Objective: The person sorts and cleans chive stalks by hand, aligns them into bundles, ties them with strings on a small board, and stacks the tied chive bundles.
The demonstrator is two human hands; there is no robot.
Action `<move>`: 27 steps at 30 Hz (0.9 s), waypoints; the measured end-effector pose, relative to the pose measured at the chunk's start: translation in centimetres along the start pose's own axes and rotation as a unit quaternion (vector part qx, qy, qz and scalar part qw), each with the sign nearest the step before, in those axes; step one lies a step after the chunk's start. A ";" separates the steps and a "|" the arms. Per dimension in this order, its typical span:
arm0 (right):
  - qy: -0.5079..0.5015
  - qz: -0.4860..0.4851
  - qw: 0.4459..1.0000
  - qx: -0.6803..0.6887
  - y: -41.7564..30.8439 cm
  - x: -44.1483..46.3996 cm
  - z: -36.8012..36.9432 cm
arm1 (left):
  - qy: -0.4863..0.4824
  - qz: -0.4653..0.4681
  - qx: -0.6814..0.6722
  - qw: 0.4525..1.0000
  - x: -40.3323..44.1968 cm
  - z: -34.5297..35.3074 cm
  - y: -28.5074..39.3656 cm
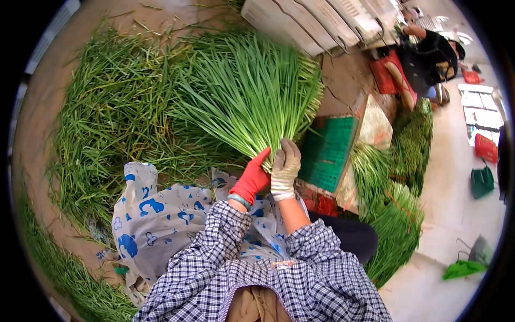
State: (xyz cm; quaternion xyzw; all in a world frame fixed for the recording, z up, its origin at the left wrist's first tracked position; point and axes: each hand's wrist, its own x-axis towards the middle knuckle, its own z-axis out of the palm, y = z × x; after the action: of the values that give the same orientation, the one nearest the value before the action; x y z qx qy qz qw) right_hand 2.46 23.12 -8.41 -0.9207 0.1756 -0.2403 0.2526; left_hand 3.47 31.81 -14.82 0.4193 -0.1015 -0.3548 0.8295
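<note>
A large fanned bunch of long green stalks spreads away from me, its pale stem ends gathered between my hands. My left hand, in a red glove, is closed round the stem ends from the left. My right hand, in a pale striped glove, wraps them from the right, touching the left one. Under my forearms lies a whitish plastic sheet with blue prints. Just right of my hands stands a green-topped board.
Loose green leaves are heaped at the left. More bundles of stalks lie at the right. White crates stand at the top. Another person sits at the upper right. A green bag is on the pale floor.
</note>
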 end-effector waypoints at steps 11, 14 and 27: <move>-0.189 0.117 0.950 0.220 0.4 1.5 -2.2 | 0.090 -0.224 -0.414 0.877 1.2 -0.2 0.8; -0.267 0.084 0.958 0.065 2.3 2.2 -2.0 | 0.059 -0.200 -0.378 0.902 1.5 -0.6 -1.4; 0.065 0.055 0.933 0.349 -3.7 2.0 -7.8 | 0.037 -0.161 -0.033 0.986 -10.1 5.3 18.2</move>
State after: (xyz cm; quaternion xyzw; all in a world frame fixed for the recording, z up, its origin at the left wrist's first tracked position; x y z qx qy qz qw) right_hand 0.74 22.30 0.22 -0.7459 0.1472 -0.3312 0.5588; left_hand 2.84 42.60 3.79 0.4154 0.0099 -0.4710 0.7781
